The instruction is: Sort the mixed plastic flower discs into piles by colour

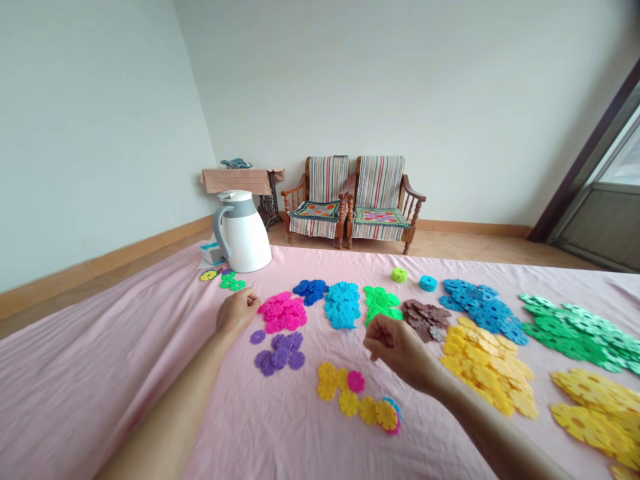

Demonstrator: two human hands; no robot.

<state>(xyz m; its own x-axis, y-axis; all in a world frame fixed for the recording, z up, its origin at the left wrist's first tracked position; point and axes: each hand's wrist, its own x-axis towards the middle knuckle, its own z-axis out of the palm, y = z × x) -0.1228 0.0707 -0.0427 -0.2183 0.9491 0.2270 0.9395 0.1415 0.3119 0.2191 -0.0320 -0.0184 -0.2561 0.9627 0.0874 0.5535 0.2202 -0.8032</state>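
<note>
My left hand point(239, 311) is closed, its fingers curled at the left edge of a pile of pink flower-shaped plastic discs point(284, 312). Whatever it may hold is hidden. Below it lie a single purple disc point(257, 337) and a purple pile point(281, 353). My right hand point(395, 343) is also closed, thumb and fingers together, over the cloth by the bright green discs point(381, 303) and the brown discs point(425, 320). I cannot make out anything in its grip. Nearer me is a loose group of yellow discs point(349, 403) with a pink disc point(356, 381) among them.
The discs lie on a pink cloth point(280, 440). Light blue point(343, 305), dark blue point(311, 291), larger yellow point(485, 363) and green point(583, 330) piles spread across it. A white jug point(245, 233) stands at the back left. Two wooden chairs point(380, 193) are beyond.
</note>
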